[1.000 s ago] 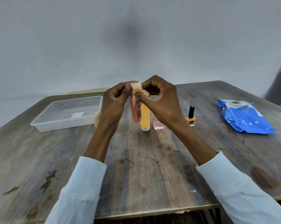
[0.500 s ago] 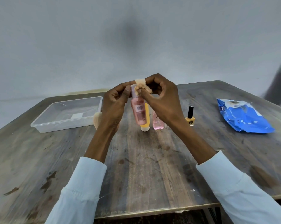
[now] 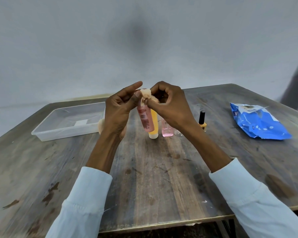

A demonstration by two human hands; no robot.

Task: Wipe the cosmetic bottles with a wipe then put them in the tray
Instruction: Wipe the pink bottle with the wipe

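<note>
Holding a pink bottle (image 3: 145,120) above the table (image 3: 144,169), left hand (image 3: 118,109) pinches its top, index finger straight. Right hand (image 3: 170,104) clamps a crumpled wipe (image 3: 147,94) against the cap. Behind: yellow tube (image 3: 153,126), small pink bottle (image 3: 167,130), nail polish (image 3: 202,121). Clear tray (image 3: 42,134) sits left; blue wipe pack (image 3: 258,123) lies right.

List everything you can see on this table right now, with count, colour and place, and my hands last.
pink bottle: one, pink, held above the table centre
wipe: one, beige, bunched on the pink bottle's top
yellow tube: one, standing cap-down, centre
pink glass bottle: one, beside the yellow tube
nail polish: one, yellow, black cap, right of centre
tray: one, clear, left
wipes pack: one, blue, right
table: one, worn wood
left hand: holds the pink bottle
right hand: pinches the wipe
</note>
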